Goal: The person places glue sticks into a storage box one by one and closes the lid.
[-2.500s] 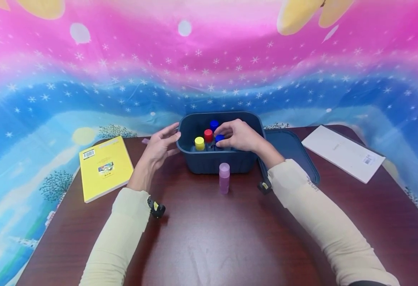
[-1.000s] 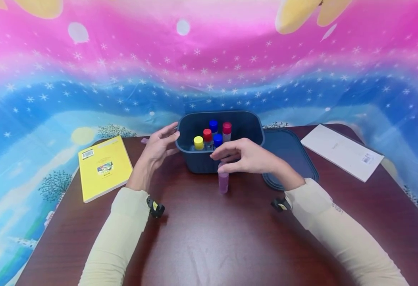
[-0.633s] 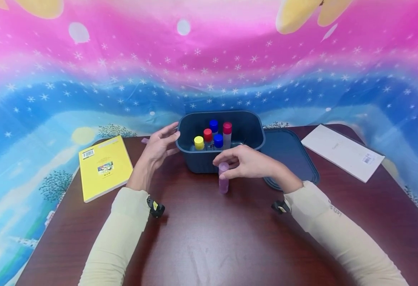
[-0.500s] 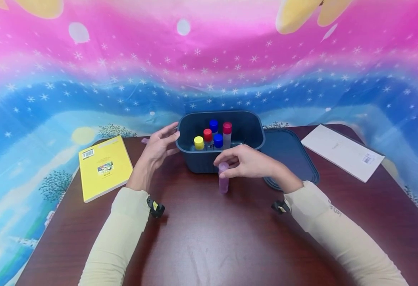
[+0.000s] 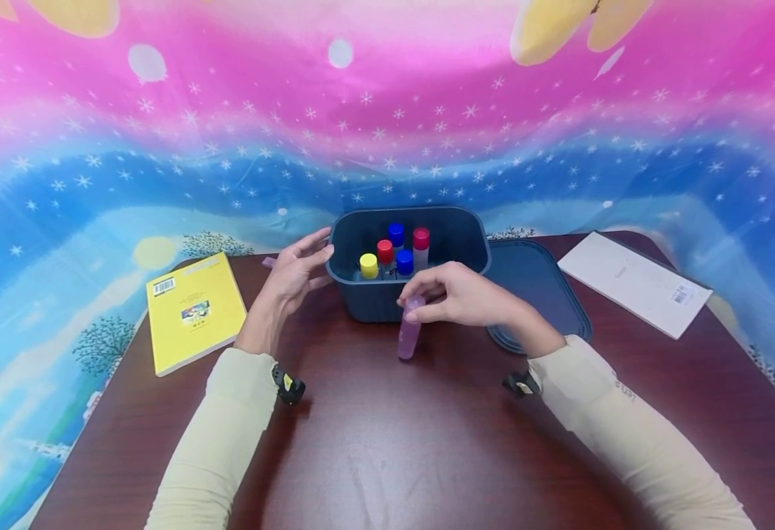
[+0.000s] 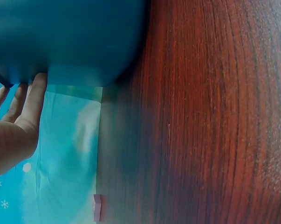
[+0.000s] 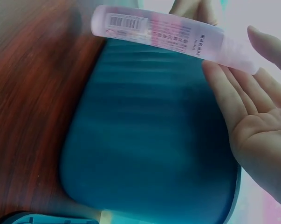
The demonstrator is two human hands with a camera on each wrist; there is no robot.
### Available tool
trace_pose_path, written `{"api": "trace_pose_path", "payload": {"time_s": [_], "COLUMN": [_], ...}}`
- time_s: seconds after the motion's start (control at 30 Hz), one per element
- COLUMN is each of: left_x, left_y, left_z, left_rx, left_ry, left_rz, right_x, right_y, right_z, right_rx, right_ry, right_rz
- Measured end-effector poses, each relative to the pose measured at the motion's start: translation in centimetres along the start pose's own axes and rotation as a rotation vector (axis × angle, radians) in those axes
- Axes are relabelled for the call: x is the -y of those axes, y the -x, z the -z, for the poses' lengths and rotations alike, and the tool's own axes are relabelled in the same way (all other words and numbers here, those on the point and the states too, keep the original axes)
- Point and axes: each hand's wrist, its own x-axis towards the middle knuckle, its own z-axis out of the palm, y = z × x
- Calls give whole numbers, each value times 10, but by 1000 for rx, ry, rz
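My right hand [image 5: 463, 294] pinches the capped upper end of a translucent purple glue stick [image 5: 408, 338] in front of the dark blue bin [image 5: 397, 300]. The glue stick leans, its lower end towards the left; whether it touches the table I cannot tell. Its barcode label faces the right wrist view, where my right hand [image 7: 261, 112] has fingers and thumb at the cap end. My left hand [image 5: 292, 272] touches the bin's left end with fairly straight fingers. Inside the bin stand sticks with a yellow cap [image 5: 369, 266], red caps [image 5: 421, 237] and blue caps [image 5: 396, 234].
The bin's flat lid [image 5: 536, 287] lies on the table [image 5: 361, 442] to its right. A yellow book [image 5: 196, 313] lies at the left, a white book [image 5: 635, 283] at the right. A small purple piece [image 5: 269, 261] lies behind my left hand. A patterned cloth hangs behind the table.
My right hand has come out of the bin to the purple glue stick and now pinches it. The glue stick has gone from upright to tilted. My left hand has stayed at the bin.
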Motion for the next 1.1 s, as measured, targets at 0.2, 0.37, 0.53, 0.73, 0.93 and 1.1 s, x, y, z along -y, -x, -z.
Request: {"api": "trace_pose_path", "payload": {"time_s": [0.2,0.37,0.53,0.73,0.93,1.1], "left_x": [0,0,1,1,0,0], "left_y": [0,-1,-1,0,0,0], "left_z": [0,0,1,1,1,2], "left_rx": [0,2,-3,-3,-4,-2], "left_ry": [-3,-4,-6,-10,-11,-19], "left_rz": [-2,-4,-2,-3,-6,-6], "right_x": [5,8,8,9,10,11], "right_y": [-1,0,2,3,4,4], "right_z": [4,7,9,13,19,25], "right_rx": [-86,-164,-225,-295,-331,-394], "right_ry": [-109,-200,-252,-318,-371,-423], "right_rz": [68,82,90,84,106,114]}}
